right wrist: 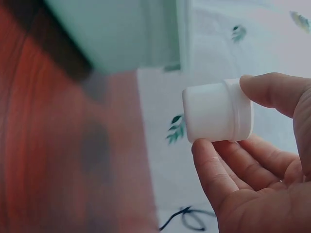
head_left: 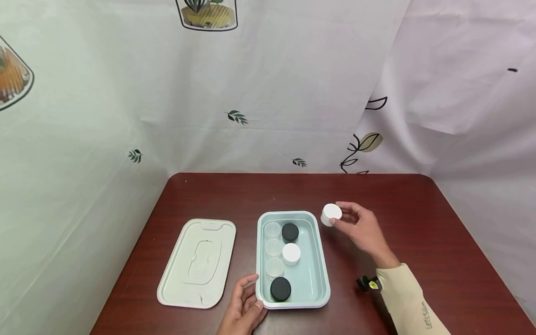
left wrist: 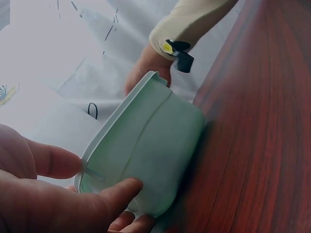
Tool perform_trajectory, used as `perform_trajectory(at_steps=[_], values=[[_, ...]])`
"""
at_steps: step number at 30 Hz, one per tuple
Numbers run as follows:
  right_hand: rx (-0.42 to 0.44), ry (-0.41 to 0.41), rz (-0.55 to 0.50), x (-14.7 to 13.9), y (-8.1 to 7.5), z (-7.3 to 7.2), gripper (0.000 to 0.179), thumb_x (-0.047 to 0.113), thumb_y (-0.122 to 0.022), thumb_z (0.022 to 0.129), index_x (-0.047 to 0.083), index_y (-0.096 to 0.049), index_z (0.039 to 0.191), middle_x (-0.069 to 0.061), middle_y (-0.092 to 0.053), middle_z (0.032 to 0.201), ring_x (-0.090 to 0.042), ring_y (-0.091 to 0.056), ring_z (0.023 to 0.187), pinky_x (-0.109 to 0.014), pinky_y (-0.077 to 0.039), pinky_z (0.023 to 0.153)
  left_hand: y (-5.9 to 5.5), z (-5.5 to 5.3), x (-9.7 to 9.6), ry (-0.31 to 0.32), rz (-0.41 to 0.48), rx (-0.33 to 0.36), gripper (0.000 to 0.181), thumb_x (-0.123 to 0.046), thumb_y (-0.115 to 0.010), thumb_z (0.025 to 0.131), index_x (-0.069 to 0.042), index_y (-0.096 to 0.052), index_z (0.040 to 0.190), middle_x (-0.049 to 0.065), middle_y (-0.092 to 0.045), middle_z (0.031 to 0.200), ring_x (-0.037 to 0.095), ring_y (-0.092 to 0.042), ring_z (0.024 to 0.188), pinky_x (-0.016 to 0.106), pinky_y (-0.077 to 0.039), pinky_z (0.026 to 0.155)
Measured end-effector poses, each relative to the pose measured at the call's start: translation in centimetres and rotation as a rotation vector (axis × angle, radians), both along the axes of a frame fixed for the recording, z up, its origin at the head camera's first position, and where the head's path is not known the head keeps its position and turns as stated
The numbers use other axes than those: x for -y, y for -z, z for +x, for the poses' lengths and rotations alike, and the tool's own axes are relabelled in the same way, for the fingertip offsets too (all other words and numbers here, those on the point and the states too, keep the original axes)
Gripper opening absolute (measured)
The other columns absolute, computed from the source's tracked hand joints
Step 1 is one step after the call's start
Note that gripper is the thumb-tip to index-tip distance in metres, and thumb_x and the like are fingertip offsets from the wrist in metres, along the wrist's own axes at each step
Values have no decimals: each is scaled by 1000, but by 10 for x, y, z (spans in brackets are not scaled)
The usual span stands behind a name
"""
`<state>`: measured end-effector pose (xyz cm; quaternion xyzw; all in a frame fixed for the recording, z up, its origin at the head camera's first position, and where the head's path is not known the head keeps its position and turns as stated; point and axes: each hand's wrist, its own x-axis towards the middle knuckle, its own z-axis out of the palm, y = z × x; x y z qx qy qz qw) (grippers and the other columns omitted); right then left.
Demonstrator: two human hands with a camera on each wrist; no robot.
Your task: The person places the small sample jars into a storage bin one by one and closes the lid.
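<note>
A small white jar [head_left: 331, 214] is pinched between the thumb and fingers of my right hand [head_left: 361, 228], above the table beyond the tray's right rim. In the right wrist view, the jar [right wrist: 216, 110] lies sideways with its lid toward the thumb. My left hand [head_left: 244, 304] grips the near left corner of a pale green tray [head_left: 311, 279], thumb and fingertips on two sides of it. Inside the tray, three clear-lidded jars [head_left: 274, 248] line the left side, beside a black-lidded jar [head_left: 290, 232] and a white-lidded jar [head_left: 291, 254]. Another black-lidded jar [head_left: 280, 289] sits near the front.
Left of the tray, a pale rectangular lid [head_left: 197, 265] lies flat on the dark red wooden table [head_left: 377, 186]. A printed white cloth [head_left: 272, 93] hangs behind the table. On the right wrist is a small black and yellow device [head_left: 369, 283].
</note>
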<state>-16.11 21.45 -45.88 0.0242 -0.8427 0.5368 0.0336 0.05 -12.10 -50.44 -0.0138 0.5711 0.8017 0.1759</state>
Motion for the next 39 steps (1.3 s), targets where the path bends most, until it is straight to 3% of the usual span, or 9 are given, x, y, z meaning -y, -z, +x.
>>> perform_trajectory(at_steps=[6, 11, 17, 21, 26, 32, 39], values=[[-26, -69, -17, 12, -19, 13, 48, 15, -84, 90, 6, -68, 135, -17, -74, 122, -5, -73, 99, -20, -58, 84, 1, 0, 0, -4, 2, 4, 67, -4, -56, 102, 1, -17, 157, 41, -24, 160, 7, -59, 126, 29, -55, 98], [-31, -178, -35, 25, -25, 27, 49, 10, -85, 88, 5, -67, 134, -15, -74, 119, -12, -75, 100, -27, -62, 85, 1, 0, 0, 0, 9, 0, 66, -4, -56, 103, 0, -17, 157, 41, -23, 160, 8, -58, 128, 29, -55, 99], [-2, -300, -61, 42, -20, 45, 48, 7, -86, 87, 0, -67, 130, -16, -74, 116, -19, -77, 99, -28, -63, 84, 0, -1, 0, 9, 17, -1, 66, -4, -55, 104, 1, -16, 156, 41, -21, 161, 9, -56, 130, 28, -54, 100], [-49, -346, 13, 50, -16, 54, 48, 6, -86, 85, 1, -68, 129, -12, -75, 119, -19, -77, 98, -27, -62, 85, 0, -1, 0, 15, 13, -2, 65, -3, -54, 104, 1, -15, 156, 41, -21, 160, 13, -55, 132, 28, -54, 100], [-120, -397, 153, 58, -16, 61, 43, 6, -87, 84, 12, -72, 124, -1, -73, 119, -11, -74, 99, -26, -62, 86, -1, -1, 1, 22, 6, -1, 65, -4, -53, 105, 1, -14, 157, 40, -21, 160, 17, -53, 136, 28, -53, 101], [-123, -485, 232, 72, -16, 67, 38, 8, -87, 82, 13, -72, 117, 4, -73, 115, -7, -71, 97, -25, -62, 83, -1, -2, 1, 27, 16, -16, 65, -4, -53, 105, 1, -14, 156, 41, -20, 160, 13, -54, 134, 28, -53, 101], [-158, -505, 423, 81, -18, 70, 37, 22, -90, 79, 18, -72, 110, 14, -72, 101, 3, -65, 86, -25, -58, 78, 0, -1, 2, 28, 31, -23, 65, -4, -54, 104, 2, -14, 155, 42, -19, 160, 12, -54, 134, 27, -53, 102]])
